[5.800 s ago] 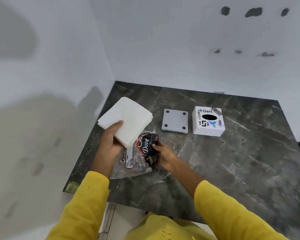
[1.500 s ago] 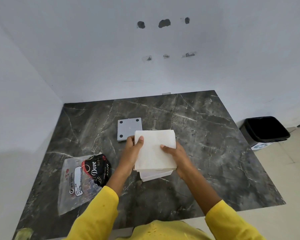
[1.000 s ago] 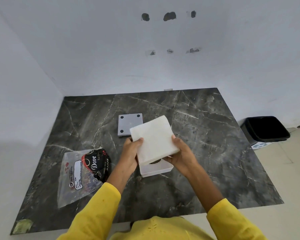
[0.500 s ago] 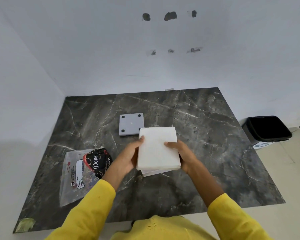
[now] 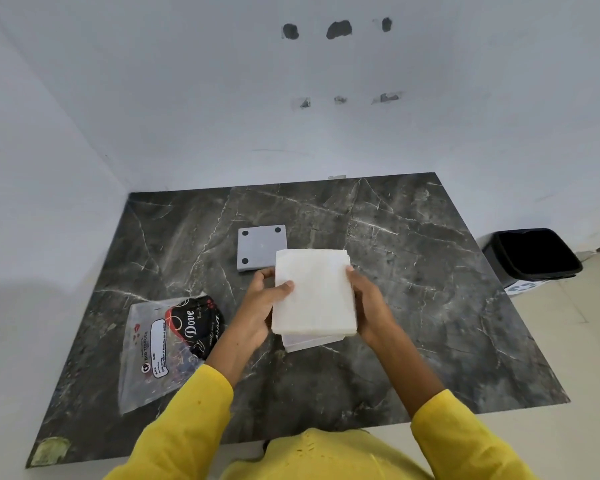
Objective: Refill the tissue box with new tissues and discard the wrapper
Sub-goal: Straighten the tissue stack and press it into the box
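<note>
Head view, looking down on a dark marble counter (image 5: 413,306) set in a corner w/ white walls. Two hands in yellow sleeves meet near the counter's middle. Left hand (image 5: 257,306) grips the left edge of a white tissue stack (image 5: 314,292), thumb on top, fingers curled under. Right hand (image 5: 369,306) clasps the stack's right edge, thumb tip at the upper right side, fingers hidden beneath. Stack is held flat, roughly level, directly over the white tissue box (image 5: 309,342); only the box's near edge peeks out below the stack. Can't tell whether the stack touches the box or whether the box rests on the counter.

Behind the stack, just beside its far left corner, a grey square lid (image 5: 260,247) lies flat w/ dark round dots at its corners; one corner is covered by the stack.

Left of the hands, well apart from the box, a clear plastic wrapper (image 5: 153,355) lies flat on the counter, w/ a black "Dove" packet (image 5: 196,323) at its far end.

Off the counter's right side, on the floor, stands a black bin (image 5: 534,256), open.
</note>
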